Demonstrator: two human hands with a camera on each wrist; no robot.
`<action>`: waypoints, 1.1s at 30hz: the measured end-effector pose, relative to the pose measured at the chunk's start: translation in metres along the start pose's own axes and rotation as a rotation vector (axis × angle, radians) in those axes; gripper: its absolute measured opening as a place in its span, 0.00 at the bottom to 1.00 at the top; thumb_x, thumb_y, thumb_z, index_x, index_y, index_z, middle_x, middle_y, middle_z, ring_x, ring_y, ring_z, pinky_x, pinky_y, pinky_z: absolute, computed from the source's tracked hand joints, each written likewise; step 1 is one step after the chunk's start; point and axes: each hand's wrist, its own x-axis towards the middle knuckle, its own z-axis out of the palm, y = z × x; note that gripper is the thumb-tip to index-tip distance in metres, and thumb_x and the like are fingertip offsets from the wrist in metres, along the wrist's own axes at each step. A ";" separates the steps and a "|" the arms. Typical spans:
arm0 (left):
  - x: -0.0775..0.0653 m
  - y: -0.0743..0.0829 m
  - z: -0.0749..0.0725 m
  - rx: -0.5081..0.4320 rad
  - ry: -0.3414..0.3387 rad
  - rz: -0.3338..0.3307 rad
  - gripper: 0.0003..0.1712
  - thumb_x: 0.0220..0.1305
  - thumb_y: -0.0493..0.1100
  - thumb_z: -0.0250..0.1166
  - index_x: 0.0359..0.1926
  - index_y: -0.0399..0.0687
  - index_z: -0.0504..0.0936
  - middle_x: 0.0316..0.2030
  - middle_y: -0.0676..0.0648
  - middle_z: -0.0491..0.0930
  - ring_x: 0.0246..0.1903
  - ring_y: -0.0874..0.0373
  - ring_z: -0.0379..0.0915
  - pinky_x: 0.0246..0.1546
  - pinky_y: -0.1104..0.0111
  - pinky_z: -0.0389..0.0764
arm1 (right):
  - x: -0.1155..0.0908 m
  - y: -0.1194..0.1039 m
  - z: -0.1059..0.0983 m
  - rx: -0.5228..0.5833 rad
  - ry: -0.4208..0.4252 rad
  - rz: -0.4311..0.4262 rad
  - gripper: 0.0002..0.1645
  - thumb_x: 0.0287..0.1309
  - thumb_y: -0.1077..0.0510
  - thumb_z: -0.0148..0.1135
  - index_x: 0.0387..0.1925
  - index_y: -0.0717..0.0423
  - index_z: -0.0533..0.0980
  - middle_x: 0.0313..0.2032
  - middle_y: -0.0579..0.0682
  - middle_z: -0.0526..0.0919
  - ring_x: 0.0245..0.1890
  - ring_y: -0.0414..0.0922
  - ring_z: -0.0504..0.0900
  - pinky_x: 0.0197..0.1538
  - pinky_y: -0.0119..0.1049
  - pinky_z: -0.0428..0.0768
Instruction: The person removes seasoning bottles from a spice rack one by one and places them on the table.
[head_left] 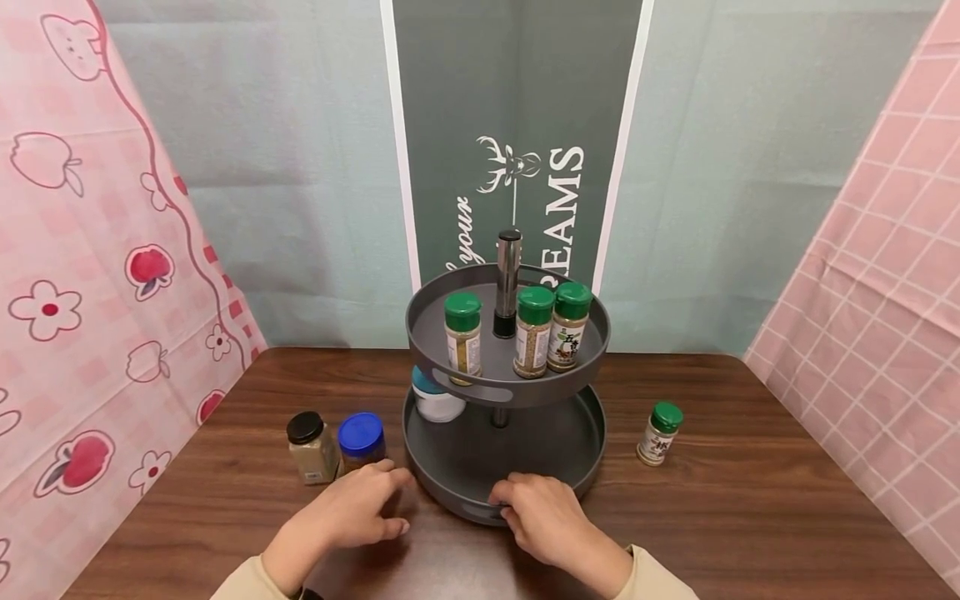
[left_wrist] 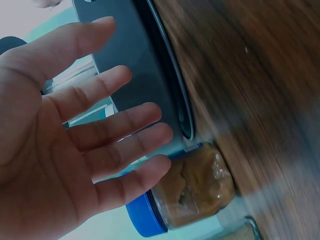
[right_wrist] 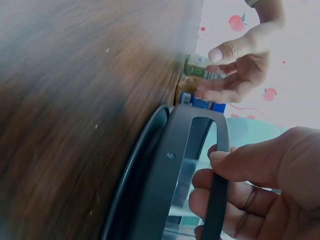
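Observation:
A dark grey two-tier spice rack (head_left: pixel 442 492) stands mid-table. My right hand (head_left: pixel 546 517) grips the lower tray's front rim; in the right wrist view its fingers pass through the handle cutout (right_wrist: pixel 220 200). My left hand (head_left: pixel 356 507) is held apart from the rack, palm and straight fingers showing in the left wrist view, holding nothing. Nearest to it is a blue-lidded jar (head_left: pixel 362 435) of brown contents (left_wrist: pixel 200 185). Three green-capped spice bottles, at left (head_left: pixel 462 337), middle (head_left: pixel 533 333) and right (head_left: pixel 570 327), stand on the upper tray. A white jar (head_left: pixel 439 406) with a teal lid sits on the lower tray.
Left of the blue-lidded jar stands a black-capped bottle (head_left: pixel 312 450). Another green-capped spice bottle (head_left: pixel 660 433) stands on the wooden table (head_left: pixel 750 517) to the rack's right. A chrome post (head_left: pixel 508 275) rises through both tiers. Fabric backdrops hang behind and at both sides.

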 end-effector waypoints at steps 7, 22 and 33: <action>0.003 0.012 0.005 -0.012 -0.021 0.029 0.20 0.47 0.48 0.68 0.42 0.48 0.78 0.34 0.51 0.74 0.28 0.65 0.66 0.27 0.65 0.75 | -0.010 0.011 -0.007 0.013 -0.005 0.018 0.13 0.37 0.68 0.64 0.24 0.46 0.78 0.22 0.39 0.75 0.24 0.40 0.77 0.20 0.36 0.77; 0.010 0.040 0.017 -0.021 -0.094 0.168 0.18 0.50 0.49 0.67 0.43 0.51 0.78 0.33 0.55 0.72 0.27 0.70 0.64 0.27 0.74 0.74 | -0.021 0.050 -0.025 0.119 -0.057 -0.017 0.16 0.38 0.71 0.61 0.20 0.45 0.76 0.24 0.38 0.76 0.29 0.37 0.76 0.33 0.42 0.80; 0.019 0.061 0.027 0.054 -0.072 0.313 0.17 0.51 0.50 0.67 0.43 0.53 0.78 0.33 0.58 0.72 0.29 0.72 0.64 0.25 0.78 0.71 | -0.027 0.092 -0.031 0.276 -0.080 -0.132 0.15 0.39 0.71 0.65 0.25 0.47 0.80 0.26 0.37 0.77 0.30 0.33 0.74 0.46 0.52 0.76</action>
